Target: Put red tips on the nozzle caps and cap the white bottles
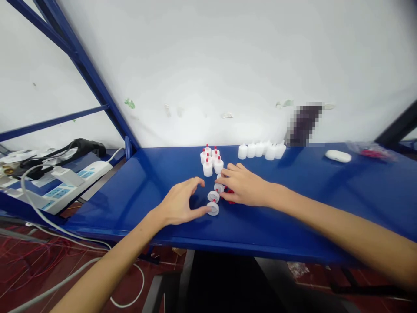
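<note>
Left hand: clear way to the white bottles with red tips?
Likely yes: the left hand is open, with only blue tabletop showing between it and the nearest red-tipped bottle. The right hand is off to the right.

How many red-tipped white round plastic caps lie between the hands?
4 caps visible: one at the left hand, one just beyond, two by the right hand, which may hide more.
</note>
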`<state>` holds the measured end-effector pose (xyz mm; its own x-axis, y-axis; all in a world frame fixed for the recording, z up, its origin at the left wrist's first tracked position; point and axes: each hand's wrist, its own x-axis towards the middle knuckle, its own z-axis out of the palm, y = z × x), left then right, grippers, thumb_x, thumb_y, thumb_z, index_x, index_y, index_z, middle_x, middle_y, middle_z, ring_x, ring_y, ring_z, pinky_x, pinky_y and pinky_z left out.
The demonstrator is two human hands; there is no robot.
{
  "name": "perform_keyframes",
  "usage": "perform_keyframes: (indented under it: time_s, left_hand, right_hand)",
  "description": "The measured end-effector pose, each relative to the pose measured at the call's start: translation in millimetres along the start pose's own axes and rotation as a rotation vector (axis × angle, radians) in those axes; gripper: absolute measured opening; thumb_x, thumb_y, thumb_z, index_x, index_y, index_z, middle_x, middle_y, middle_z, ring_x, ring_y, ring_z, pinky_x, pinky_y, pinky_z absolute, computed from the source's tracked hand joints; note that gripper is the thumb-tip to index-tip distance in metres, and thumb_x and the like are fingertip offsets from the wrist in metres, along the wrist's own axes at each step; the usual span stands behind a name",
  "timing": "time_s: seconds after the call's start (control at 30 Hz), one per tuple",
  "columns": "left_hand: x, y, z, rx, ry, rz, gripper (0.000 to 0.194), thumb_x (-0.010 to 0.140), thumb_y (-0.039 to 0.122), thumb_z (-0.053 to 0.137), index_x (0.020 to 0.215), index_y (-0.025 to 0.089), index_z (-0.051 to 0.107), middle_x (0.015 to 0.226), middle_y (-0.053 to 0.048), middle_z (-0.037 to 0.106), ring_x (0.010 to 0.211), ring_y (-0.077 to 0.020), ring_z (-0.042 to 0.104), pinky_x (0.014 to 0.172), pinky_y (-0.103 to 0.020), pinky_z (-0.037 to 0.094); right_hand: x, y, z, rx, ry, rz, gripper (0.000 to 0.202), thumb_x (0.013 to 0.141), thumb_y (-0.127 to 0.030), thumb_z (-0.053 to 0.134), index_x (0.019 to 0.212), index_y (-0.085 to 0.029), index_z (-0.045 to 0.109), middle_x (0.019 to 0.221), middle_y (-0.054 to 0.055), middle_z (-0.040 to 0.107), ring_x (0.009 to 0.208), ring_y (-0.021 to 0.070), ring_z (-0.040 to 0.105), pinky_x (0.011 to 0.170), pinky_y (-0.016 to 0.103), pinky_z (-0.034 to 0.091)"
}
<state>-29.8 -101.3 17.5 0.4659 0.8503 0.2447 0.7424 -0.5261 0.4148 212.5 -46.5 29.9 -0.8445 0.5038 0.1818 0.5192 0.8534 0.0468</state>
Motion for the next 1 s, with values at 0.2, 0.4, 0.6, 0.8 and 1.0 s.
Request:
perform_keyframes:
  time_s: [0.2, 0.4, 0.6, 0.8, 1.0]
  left_hand:
    - [1, 17, 12.0, 0.155, -0.052, -0.026, 0.060, 0.081, 0.068, 0.061, 0.118, 0.022, 0.052, 0.075, 0.003, 0.057, 0.064, -0.0168, 0.052, 0.072, -0.032, 0.035]
    - [5, 16, 13.3, 0.098, -0.056, -0.009, 0.049, 0.084, 0.056, 0.062, 0.117, 0.020, 0.054, 0.061, 0.007, 0.056, 0.058, -0.0146, 0.053, 0.082, -0.038, 0.036]
    - [0, 34, 17.6, 0.082, -0.030, -0.103, 0.066, 0.075, 0.070, 0.065, 0.117, 0.020, 0.053, 0.086, -0.002, 0.061, 0.072, -0.0216, 0.059, 0.068, -0.033, 0.043]
    - [6, 35, 20.9, 0.174, -0.032, -0.071, 0.038, 0.086, 0.050, 0.061, 0.109, 0.019, 0.056, 0.098, -0.007, 0.059, 0.081, -0.0234, 0.060, 0.071, -0.036, 0.047]
    - [8, 20, 14.9, 0.063, -0.040, 0.001, 0.021, 0.089, 0.030, 0.057, 0.108, 0.019, 0.058, 0.092, -0.004, 0.061, 0.081, -0.0198, 0.058, 0.072, -0.032, 0.046]
  right_hand:
    - [1, 0, -6, 0.062, -0.044, 0.010, 0.028, 0.096, -0.038, 0.056, 0.107, -0.017, 0.071, 0.093, 0.010, 0.065, 0.088, 0.0237, 0.051, 0.071, 0.034, 0.028]
    - [2, -1, -9, 0.107, -0.079, 0.030, 0.026, 0.095, -0.036, 0.055, 0.105, -0.018, 0.070, 0.086, 0.007, 0.069, 0.086, 0.0238, 0.056, 0.073, 0.034, 0.025]
    - [8, -1, -16, 0.125, -0.147, 0.065, 0.023, 0.092, -0.034, 0.055, 0.096, -0.016, 0.069, 0.062, 0.001, 0.065, 0.056, 0.0158, 0.052, 0.075, 0.035, 0.031]
    - [15, 0, -23, 0.219, -0.186, 0.113, 0.024, 0.089, -0.032, 0.058, 0.103, -0.018, 0.070, 0.065, 0.003, 0.066, 0.056, 0.0159, 0.056, 0.056, 0.027, 0.031]
    - [16, 1, -19, 0.171, -0.195, 0.092, 0.026, 0.090, -0.035, 0.058, 0.110, -0.020, 0.068, 0.070, 0.003, 0.067, 0.063, 0.0181, 0.060, 0.058, 0.027, 0.032]
